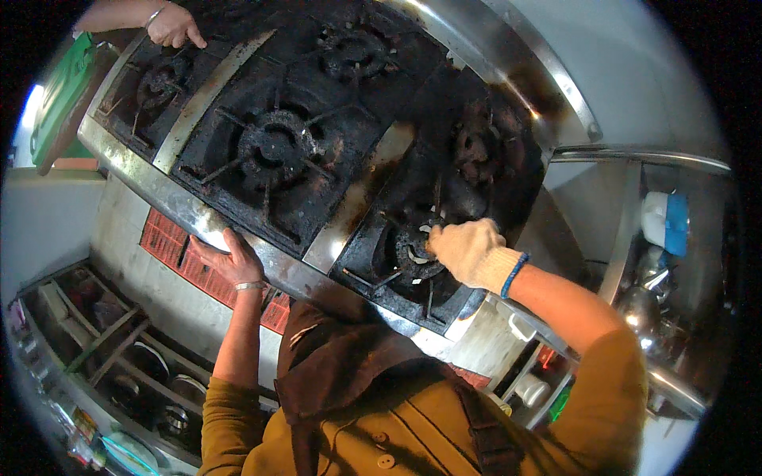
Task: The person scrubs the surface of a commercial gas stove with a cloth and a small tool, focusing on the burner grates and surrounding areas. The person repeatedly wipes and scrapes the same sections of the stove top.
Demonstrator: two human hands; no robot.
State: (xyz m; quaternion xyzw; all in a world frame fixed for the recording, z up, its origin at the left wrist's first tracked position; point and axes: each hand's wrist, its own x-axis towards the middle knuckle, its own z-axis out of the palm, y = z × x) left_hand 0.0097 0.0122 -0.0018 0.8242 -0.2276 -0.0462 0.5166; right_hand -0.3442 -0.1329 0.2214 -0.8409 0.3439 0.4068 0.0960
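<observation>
My right hand (470,251), in a cream knitted work glove with a blue cuff edge, reaches down to the front right burner (414,253) of a blackened gas range. Its fingertips are curled at the burner head; whether they hold anything cannot be told. Pale bits lie on that burner. My bare left hand (233,262), with a metal bracelet at the wrist, rests against the steel front edge (202,217) of the range, fingers apart. Between steel strips sits a larger burner (275,143) under a pronged grate. Two more burners (356,53) (474,146) lie at the back.
Another person's hand (174,27) points at the range's far left, above a burner (159,86). A green board or bin (68,101) stands beyond. Red floor mats (190,262) lie below, shelves with pans (143,363) behind. A steel sink area (684,309) is at right.
</observation>
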